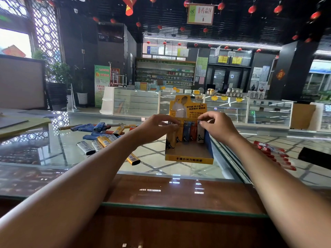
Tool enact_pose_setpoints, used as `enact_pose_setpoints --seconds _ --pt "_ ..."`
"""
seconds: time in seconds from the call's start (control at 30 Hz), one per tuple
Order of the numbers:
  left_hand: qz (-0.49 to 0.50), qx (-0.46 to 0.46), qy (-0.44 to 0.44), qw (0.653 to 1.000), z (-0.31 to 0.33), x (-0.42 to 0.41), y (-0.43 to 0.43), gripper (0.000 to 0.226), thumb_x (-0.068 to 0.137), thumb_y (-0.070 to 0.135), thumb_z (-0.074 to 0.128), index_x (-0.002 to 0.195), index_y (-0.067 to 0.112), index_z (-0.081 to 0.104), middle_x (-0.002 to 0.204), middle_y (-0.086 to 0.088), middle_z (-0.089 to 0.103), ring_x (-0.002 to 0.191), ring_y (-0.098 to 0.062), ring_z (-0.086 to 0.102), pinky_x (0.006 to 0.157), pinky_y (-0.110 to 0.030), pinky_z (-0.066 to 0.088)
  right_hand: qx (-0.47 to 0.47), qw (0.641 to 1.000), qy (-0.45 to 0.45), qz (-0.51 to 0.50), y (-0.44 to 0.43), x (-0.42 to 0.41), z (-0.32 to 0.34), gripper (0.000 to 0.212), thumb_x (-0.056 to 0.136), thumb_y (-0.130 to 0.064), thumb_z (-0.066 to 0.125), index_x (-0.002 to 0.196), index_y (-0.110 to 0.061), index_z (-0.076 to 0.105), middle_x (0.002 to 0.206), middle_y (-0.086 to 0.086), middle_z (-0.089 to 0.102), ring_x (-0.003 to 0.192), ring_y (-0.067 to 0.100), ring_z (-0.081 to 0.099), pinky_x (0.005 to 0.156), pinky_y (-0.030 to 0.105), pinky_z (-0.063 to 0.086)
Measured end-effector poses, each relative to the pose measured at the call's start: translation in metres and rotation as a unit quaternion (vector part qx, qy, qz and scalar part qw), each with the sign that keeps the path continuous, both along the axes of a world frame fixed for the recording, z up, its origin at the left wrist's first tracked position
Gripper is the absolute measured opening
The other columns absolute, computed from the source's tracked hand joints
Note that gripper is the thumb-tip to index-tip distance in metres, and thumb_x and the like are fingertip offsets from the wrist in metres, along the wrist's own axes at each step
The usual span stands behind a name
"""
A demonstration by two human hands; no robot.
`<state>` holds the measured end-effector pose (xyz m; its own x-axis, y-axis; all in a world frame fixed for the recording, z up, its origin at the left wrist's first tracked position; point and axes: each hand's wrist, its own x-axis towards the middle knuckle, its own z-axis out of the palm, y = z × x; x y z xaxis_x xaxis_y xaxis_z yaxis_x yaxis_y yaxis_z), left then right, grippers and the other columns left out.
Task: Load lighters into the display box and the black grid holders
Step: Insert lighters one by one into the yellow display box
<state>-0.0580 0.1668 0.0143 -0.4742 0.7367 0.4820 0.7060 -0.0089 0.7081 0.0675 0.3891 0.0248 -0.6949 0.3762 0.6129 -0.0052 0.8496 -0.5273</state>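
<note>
A yellow display box [189, 159] stands on the glass counter, its tall back card upright. Several lighters stand in its back row: yellow, blue [186, 132], orange and silver. My left hand [157, 127] pinches the top of the yellow lighter [176, 135] at the row's left end. My right hand [217, 126] pinches the top of the silver lighter [201, 134] at the right end. The front of the box floor is bare. A pile of loose lighters [102, 133] lies on the glass to the left.
A single yellow lighter [133, 159] lies beside my left forearm. Red lighters [275, 154] lie under the glass at the right, near a black object [315, 157]. A wooden counter edge [179, 194] runs along the front. Papers [21, 125] lie far left.
</note>
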Motion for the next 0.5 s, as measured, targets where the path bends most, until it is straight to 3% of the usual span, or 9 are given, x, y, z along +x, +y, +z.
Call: enact_pose_setpoints --seconds 0.17,0.5 --pt "0.006 -0.005 0.01 1.0 -0.0002 -0.0008 0.0001 0.01 0.097 0.03 0.068 0.103 0.036 0.074 0.12 0.003 0.072 0.11 -0.014 0.068 0.099 -0.051 0.055 -0.003 1.0 -0.001 -0.001 -0.0003 0.0001 0.0006 0.012 0.094 -0.019 0.071 0.104 -0.022 0.076 0.1 -0.004 0.073 0.082 0.0 0.061 0.064 0.015 0.042" --pt "0.0 -0.007 0.008 1.0 0.0007 -0.0004 -0.0008 0.011 0.097 0.029 0.068 0.103 0.036 0.074 0.119 0.005 0.071 0.108 -0.01 0.069 0.098 -0.045 0.056 -0.012 1.0 -0.007 -0.005 -0.0029 0.0021 0.0011 0.013 0.094 -0.017 0.069 0.104 -0.02 0.077 0.1 -0.004 0.073 0.084 0.003 0.062 0.065 0.017 0.043"
